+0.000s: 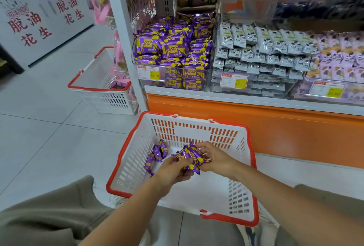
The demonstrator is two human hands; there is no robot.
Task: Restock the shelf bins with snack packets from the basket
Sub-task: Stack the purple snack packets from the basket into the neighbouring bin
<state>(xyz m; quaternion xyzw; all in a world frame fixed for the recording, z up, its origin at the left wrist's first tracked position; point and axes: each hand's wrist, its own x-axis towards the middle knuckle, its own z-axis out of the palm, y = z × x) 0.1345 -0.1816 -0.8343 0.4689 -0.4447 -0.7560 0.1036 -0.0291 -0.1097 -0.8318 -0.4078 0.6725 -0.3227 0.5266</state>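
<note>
The purple packets [189, 156] are being partly covered by the left grip [173, 169] and the right grip [214, 157], so their number is not being shown. Print on the price tags [149, 72] is being rendered too small for reading. The rightmost bin [352, 96] is being cut off by the frame edge.
</note>
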